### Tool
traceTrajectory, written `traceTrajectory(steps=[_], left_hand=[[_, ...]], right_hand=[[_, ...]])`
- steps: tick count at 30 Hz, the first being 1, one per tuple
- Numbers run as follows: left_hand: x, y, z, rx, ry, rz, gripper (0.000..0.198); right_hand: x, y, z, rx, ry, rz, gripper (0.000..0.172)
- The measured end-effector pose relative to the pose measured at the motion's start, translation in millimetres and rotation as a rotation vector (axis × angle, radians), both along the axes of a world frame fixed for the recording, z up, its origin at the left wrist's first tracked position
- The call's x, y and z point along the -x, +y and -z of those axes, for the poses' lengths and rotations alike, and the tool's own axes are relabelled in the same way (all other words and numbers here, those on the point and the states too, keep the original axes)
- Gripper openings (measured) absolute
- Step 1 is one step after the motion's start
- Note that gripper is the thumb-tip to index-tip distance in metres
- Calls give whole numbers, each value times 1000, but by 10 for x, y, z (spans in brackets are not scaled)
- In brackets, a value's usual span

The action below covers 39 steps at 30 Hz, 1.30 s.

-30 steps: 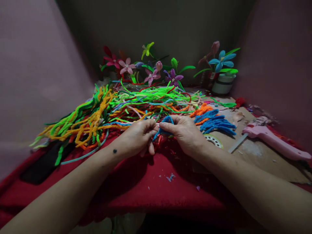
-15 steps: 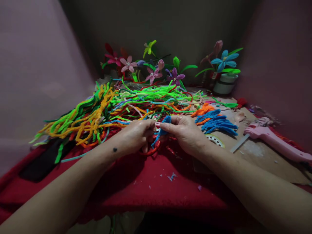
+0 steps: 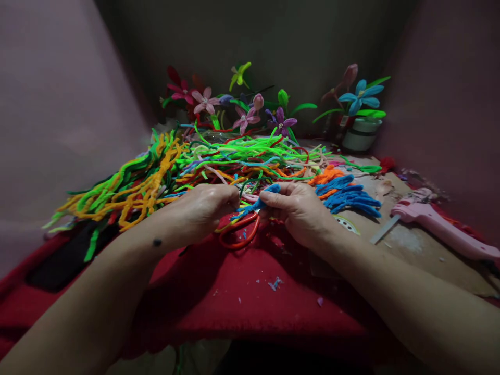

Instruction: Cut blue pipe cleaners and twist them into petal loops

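Note:
Pinched between the thumb and fingers of my right hand (image 3: 299, 208) is a folded blue pipe cleaner piece (image 3: 269, 192), its thin tail slanting down to the left. My left hand (image 3: 211, 205) is closed beside that tail, with its fingertips curled inward; whatever it grips is too small or hidden to make out. Just below both hands, the red-orange loop handle (image 3: 242, 240) of what looks like scissors lies on the red cloth (image 3: 250, 297). Several blue pipe cleaner pieces (image 3: 347, 195) are piled right of my right hand, over orange ones (image 3: 326, 176).
Green and orange pipe cleaners (image 3: 242, 153) heap up behind my hands. Finished fuzzy flowers (image 3: 279, 122) stand at the back, one in a white jar (image 3: 361, 134). At right, a pink glue gun (image 3: 441, 224) rests on cardboard (image 3: 414, 260). A black phone-like slab (image 3: 58, 268) lies left.
My left hand has moved left, away from my right hand, uncovering the blue tail and more of the red-orange handle. The blue piece has tilted flatter in my right hand.

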<state>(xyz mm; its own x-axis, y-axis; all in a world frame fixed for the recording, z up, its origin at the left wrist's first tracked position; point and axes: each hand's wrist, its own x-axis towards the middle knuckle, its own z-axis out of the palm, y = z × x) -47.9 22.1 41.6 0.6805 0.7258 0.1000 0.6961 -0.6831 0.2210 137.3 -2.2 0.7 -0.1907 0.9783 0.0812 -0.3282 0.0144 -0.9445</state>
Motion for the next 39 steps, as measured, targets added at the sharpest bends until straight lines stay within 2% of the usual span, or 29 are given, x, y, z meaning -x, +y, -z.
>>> traceTrajectory(steps=[3, 6, 7, 9, 11, 13, 18, 21, 24, 33, 39], left_hand=[[-1, -39, -68, -53, -71, -29, 17], [-69, -128, -131, -135, -298, -149, 23], [-103, -160, -140, -95, -369, -187, 24], [-176, -209, -136, 113, -424, -225, 24], [-236, -233, -115, 314, -405, -237, 22], [-269, -237, -93, 411, -380, -230, 20], [-270, -236, -84, 423, -378, -200, 20], [-275, -241, -95, 460, -371, -163, 20], [-290, -246, -102, 416, -388, -140, 18], [-298, -251, -45, 545, -563, -277, 22], [-290, -234, -40, 595, -687, -337, 19]], right_hand=[[-3, -10, -19, -32, -58, 49, 17], [6, -32, -38, -53, -107, 81, 17], [11, -40, -43, -55, -116, 83, 16], [20, -55, -49, -65, -129, 78, 17], [24, -64, -52, -64, -132, 75, 16], [23, -68, -51, -60, -124, 66, 16], [16, -58, -44, -90, -69, 63, 22], [14, -45, -44, -40, -19, 104, 24], [3, -25, -42, 6, 18, 104, 24], [29, -44, -53, -9, 45, -16, 20], [12, -56, -47, -28, -51, 31, 14]])
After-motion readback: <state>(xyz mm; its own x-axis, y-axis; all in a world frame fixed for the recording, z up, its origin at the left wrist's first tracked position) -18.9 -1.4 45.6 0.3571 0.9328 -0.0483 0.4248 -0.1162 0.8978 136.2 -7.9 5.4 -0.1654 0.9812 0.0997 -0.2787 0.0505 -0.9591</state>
